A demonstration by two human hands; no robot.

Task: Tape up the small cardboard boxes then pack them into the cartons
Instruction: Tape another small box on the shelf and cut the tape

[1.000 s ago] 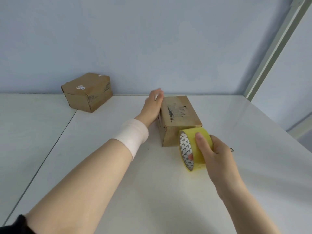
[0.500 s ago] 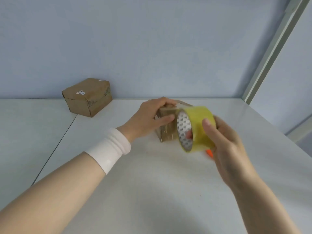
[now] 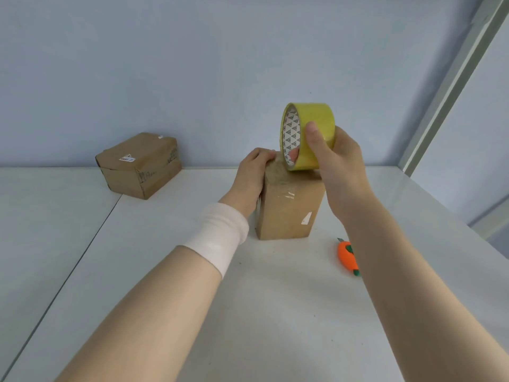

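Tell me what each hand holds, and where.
Right hand: the yellow tape roll, thumb on its outer band, a finger inside the core. Left hand: the upright small box, at its top edge.

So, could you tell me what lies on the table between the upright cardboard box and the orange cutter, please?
Nothing does: the head view shows only bare white table between the upright cardboard box and the orange cutter.

No writing can be read. The white label (image 3: 127,159) on the far cardboard box (image 3: 143,175) is too small; the core of the tape roll (image 3: 316,117) shows only triangles.
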